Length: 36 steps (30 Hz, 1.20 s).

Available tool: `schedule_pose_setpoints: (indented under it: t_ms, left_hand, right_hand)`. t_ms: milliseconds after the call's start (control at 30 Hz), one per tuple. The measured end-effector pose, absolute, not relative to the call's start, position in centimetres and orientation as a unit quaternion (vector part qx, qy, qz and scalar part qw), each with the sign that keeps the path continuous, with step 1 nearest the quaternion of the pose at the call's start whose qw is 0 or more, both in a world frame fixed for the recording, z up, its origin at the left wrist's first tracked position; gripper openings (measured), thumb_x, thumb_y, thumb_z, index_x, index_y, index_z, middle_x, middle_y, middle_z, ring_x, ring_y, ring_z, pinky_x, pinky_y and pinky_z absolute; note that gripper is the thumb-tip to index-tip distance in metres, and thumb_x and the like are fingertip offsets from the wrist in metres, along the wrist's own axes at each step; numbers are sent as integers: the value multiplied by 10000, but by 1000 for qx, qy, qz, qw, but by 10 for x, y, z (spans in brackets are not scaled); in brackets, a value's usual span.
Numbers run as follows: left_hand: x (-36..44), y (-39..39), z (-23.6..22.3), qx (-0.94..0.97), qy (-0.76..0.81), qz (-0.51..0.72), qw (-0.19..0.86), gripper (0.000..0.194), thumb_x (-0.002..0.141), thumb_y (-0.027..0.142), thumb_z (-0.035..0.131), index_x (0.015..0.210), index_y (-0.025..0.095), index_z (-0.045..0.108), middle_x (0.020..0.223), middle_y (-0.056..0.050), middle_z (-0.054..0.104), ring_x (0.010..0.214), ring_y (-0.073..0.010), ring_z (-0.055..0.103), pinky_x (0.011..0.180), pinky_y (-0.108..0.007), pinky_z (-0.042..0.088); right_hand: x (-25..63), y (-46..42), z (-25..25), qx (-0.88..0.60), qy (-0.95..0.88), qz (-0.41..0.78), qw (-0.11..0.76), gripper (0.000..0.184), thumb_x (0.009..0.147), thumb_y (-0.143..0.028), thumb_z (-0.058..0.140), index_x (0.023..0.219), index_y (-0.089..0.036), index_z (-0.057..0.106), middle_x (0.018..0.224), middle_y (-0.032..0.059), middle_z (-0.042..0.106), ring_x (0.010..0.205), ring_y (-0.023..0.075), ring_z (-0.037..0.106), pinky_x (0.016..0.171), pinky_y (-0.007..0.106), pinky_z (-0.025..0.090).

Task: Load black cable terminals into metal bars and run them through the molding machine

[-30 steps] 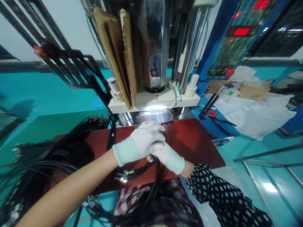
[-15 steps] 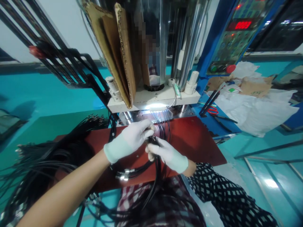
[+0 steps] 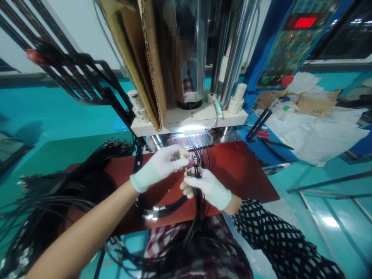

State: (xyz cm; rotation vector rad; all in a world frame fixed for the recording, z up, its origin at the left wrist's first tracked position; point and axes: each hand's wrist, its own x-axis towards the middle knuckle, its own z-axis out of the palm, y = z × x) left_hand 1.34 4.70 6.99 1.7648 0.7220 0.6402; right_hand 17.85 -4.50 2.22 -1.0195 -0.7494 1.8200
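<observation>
A bundle of black cables hangs down from my right hand, which wears a white glove and is closed around it. The metal cable ends stick up above my right fingers. Just to the left, my left hand, also gloved, pinches what looks like the metal tip of one cable; the fingertips partly hide it. Both hands are above the reddish-brown board, in front of the press. Thin dark cables run from the lit gap of the press toward the board.
Cables with shiny connectors lie on the board's near side. A large pile of black cables is at left. Folded cardboard leans on the white press plate. Red-handled scissors and white plastic bags are at right.
The cable ends in my right hand have come into view, spread upright above the fingers. My left hand has drawn slightly off the bundle. The red display digits look different.
</observation>
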Motion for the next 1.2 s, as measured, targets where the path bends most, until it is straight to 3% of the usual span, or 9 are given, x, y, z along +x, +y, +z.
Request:
schedule_pose_setpoints:
  t_ms: [267,367,467,567,700,833,967,1067,1200]
  left_hand:
    - [18,54,51,722,328,245,558,312,901,454,628,924,147,580,721,-17,633,548,-114,573,533,-238,469]
    - [23,79,35,819,410,216,340,277,977,400,472,930,155,592,840,-87,669,712,-191,636,676,-321,513]
    - [41,104,15,887,439,120,76,220,923,328,556,1015,141,626,1096,-170,646,1051,-308,591,904,-426,467]
    - [54,112,2,896,434,73,55,253,937,354,531,997,131,634,1096,-186,629,1086,-329,568,922,-427,444]
    - [30,93,3,890,451,28,54,247,964,333,468,988,134,611,991,-166,644,895,-292,640,790,-385,473]
    - [-35,58,21,842,512,18,169,190,952,362,486,934,184,551,707,-39,614,641,-207,618,624,-292,438]
    - [-66,27,46,677,522,111,507,467,962,598,380,791,186,521,559,13,536,374,-99,418,406,-224,297]
    - [-50,20,50,540,440,136,705,532,947,637,386,847,153,583,537,9,528,344,-90,391,353,-218,248]
    - [-13,31,33,514,296,170,787,527,942,597,461,707,137,565,521,-13,527,447,-103,468,446,-225,354]
  right_hand:
    - [182,-45,23,-431,-370,686,455,397,805,-512,723,915,-142,629,685,22,697,487,80,578,482,199,455]
    - [189,-45,22,-439,-377,691,433,333,840,-454,681,853,-122,656,592,7,652,416,57,497,415,185,339]
    - [192,-47,19,-430,-341,731,406,306,823,-416,668,843,-111,667,606,28,666,425,61,500,409,188,325]
    - [193,-49,18,-429,-334,741,394,299,817,-415,682,827,-117,656,582,9,646,408,41,456,399,177,296]
    - [199,-56,21,-448,-373,716,383,354,824,-472,703,846,-122,655,595,11,662,404,44,469,408,182,316]
    - [206,-61,26,-442,-373,732,360,334,801,-447,722,827,-119,660,640,45,704,449,77,552,437,192,376]
    - [198,-55,29,-383,-356,785,332,289,818,-405,700,830,-117,672,612,29,686,422,64,518,409,187,327]
    - [184,-47,32,-363,-357,792,336,288,826,-405,692,833,-117,683,595,19,668,417,58,491,412,193,314]
    - [171,-41,35,-410,-403,737,356,307,825,-428,690,813,-121,704,686,43,704,500,73,551,504,210,409]
